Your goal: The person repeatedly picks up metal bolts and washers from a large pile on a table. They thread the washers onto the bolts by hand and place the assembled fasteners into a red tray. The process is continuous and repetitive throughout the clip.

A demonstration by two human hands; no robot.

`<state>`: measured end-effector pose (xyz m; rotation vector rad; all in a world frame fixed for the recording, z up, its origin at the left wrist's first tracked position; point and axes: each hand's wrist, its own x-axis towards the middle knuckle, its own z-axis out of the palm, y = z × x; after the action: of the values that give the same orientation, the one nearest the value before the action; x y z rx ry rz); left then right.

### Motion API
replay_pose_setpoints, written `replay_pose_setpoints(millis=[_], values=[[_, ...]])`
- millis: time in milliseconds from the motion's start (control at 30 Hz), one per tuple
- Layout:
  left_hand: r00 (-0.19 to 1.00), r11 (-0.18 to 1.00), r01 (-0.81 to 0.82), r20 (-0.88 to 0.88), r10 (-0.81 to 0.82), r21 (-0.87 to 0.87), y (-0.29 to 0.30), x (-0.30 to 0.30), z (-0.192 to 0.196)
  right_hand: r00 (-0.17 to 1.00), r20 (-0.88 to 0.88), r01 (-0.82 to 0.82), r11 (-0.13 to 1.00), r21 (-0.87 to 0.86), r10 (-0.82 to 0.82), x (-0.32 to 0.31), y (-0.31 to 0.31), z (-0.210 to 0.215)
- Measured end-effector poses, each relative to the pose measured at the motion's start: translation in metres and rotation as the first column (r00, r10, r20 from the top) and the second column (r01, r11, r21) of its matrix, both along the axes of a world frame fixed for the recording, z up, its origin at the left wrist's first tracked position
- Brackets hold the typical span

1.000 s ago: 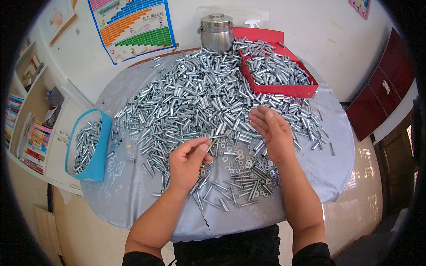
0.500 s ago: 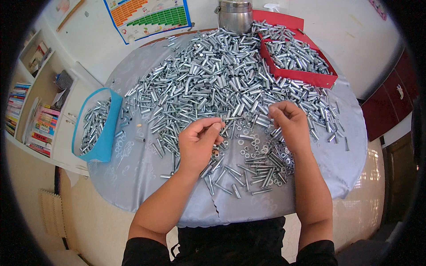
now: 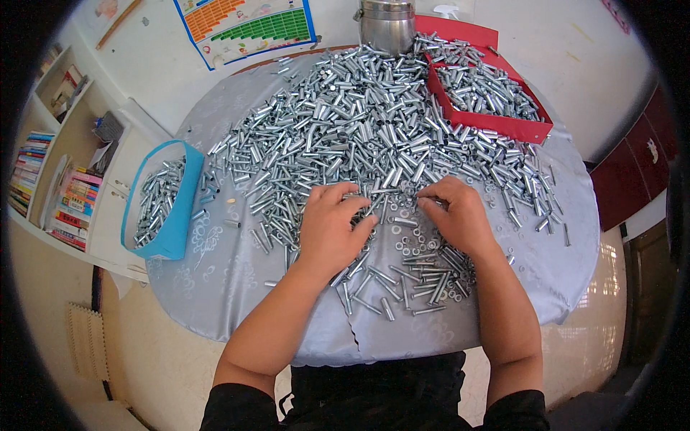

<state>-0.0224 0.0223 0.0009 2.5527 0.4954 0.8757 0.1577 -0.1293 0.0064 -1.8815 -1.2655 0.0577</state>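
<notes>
My left hand (image 3: 332,228) and right hand (image 3: 456,217) were curled palm-down, fingertips pinched toward each other on a thin bolt (image 3: 384,191) lying crosswise between them at the near edge of the sleeve pile (image 3: 359,122), slightly nearer my right.

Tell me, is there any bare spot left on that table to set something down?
Yes. The grey tablecloth is mostly bare at the near left, between the blue tray and the left hand, and along the near right edge. The middle and far side are crowded with metal bolts, up to the red tray.
</notes>
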Motion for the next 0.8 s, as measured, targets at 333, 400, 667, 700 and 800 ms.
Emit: replay_pose_setpoints(millis=[333, 400, 667, 700, 800], values=[[0.990, 0.993, 0.084, -0.118, -0.074, 0.088, 0.008, -0.002, -0.002, 0.981, 0.066, -0.168, 0.970, -0.174, 0.182, -0.012, -0.001, -0.001], [0.992, 0.993, 0.083, -0.098, -0.075, 0.082, 0.006, -0.001, -0.001, 0.971, 0.135, -0.163, 0.957, -0.238, 0.199, -0.015, 0.001, 0.000], [0.993, 0.992, 0.058, -0.112, -0.045, 0.114, 0.001, -0.003, 0.003, 0.991, -0.121, -0.069, 0.992, -0.105, 0.056, -0.014, 0.001, 0.004], [0.993, 0.992, 0.052, -0.111, -0.039, 0.115, 0.001, -0.003, 0.002, 0.980, -0.197, -0.039, 0.997, -0.073, 0.024, -0.015, 0.001, 0.006], [0.999, 0.990, 0.046, -0.020, -0.044, 0.134, 0.001, -0.002, 0.004, 0.905, -0.415, -0.071, 0.995, 0.070, 0.094, -0.012, 0.001, 0.004]])
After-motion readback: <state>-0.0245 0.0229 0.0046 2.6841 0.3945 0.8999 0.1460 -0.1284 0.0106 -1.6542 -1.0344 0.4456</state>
